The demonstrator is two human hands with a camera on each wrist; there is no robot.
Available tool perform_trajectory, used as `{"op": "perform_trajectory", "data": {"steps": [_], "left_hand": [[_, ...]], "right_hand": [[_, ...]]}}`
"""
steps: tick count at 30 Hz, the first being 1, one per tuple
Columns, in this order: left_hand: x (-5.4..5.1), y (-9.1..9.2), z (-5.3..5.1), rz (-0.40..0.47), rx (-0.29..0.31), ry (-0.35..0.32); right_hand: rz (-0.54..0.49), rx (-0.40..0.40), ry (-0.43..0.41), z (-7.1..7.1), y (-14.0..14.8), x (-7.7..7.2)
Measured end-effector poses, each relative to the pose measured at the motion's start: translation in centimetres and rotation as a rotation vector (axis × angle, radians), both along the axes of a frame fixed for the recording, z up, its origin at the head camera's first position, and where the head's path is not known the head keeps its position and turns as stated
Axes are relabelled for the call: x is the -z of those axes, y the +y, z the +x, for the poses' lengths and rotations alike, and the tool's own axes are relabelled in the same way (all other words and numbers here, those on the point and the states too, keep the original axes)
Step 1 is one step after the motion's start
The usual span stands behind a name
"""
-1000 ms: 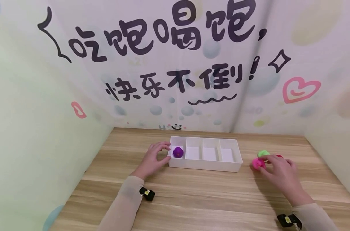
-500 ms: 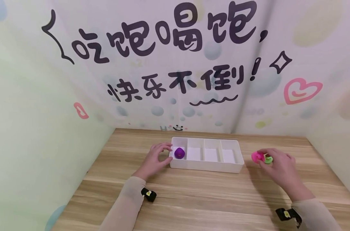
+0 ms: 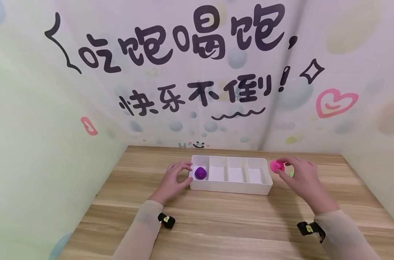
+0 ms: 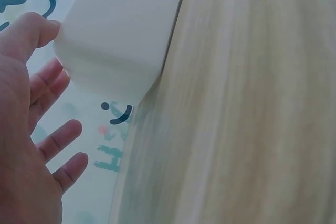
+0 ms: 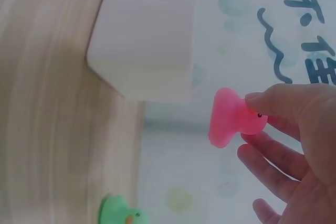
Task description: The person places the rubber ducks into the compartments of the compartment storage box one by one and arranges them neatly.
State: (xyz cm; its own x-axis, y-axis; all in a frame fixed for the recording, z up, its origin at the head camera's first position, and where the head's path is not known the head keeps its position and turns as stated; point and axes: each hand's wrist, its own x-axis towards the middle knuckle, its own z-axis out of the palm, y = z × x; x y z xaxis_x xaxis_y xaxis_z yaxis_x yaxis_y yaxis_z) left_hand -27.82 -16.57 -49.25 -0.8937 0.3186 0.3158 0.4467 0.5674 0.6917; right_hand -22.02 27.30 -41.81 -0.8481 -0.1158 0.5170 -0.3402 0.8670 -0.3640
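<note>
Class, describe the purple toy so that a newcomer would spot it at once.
On the wooden table stands a long white four-compartment tray. The purple toy sits in its leftmost compartment, near the left hand. Its colour sets it apart from the pink toy that the right hand pinches and the nearby green toy.

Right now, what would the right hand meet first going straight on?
Likely the white tray, at its right end, with the pink toy in the right hand leading. Depth is unclear; it might pass over the rim.
</note>
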Motion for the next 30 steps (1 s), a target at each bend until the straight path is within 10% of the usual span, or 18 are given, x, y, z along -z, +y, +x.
{"op": "perform_trajectory", "data": {"steps": [30], "left_hand": [[0.1,-0.1,0.0,-0.004,0.002,-0.011]], "right_hand": [[-0.014,-0.085,-0.12,-2.3,-8.1,0.4]]}}
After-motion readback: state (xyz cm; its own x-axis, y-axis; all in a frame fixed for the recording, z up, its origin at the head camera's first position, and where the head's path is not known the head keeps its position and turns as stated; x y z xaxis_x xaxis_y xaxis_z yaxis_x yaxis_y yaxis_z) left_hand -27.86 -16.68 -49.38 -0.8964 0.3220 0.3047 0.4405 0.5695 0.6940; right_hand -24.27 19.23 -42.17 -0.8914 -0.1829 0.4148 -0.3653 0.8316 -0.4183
